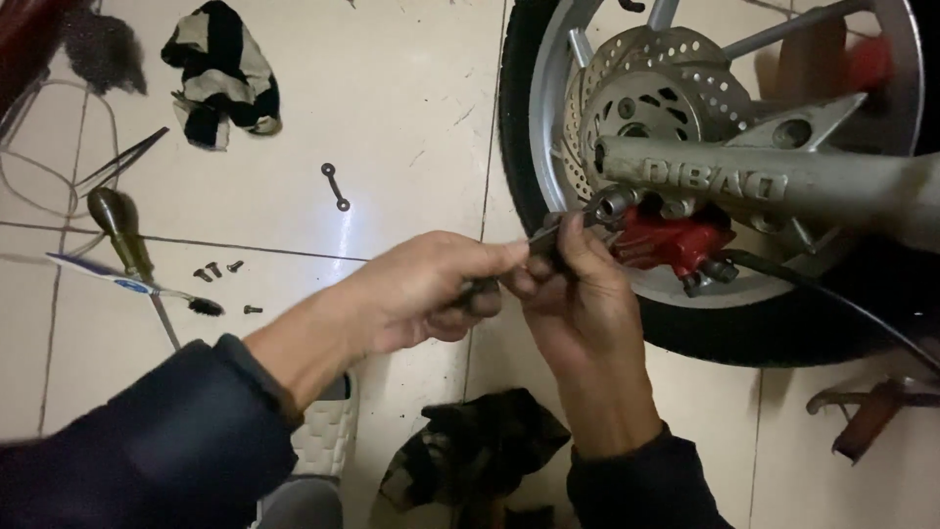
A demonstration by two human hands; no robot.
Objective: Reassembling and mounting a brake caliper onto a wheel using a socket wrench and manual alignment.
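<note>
My left hand (416, 292) grips the dark handle of a ratchet wrench (548, 240). Its socket head (615, 204) sits on a bolt at the red brake caliper (674, 242). My right hand (578, 299) closes on the wrench shaft just left of the caliper. The caliper hangs under the silver fork leg (764, 181), beside the drilled brake disc (651, 83) of a black-tyred wheel (524, 118).
On the tiled floor lie a screwdriver with an olive handle (119, 227), a toothbrush (137, 287), several small screws (215, 269), a small link bar (335, 186), and rags (223, 73) (470, 446). A black brake hose (832, 299) runs right from the caliper.
</note>
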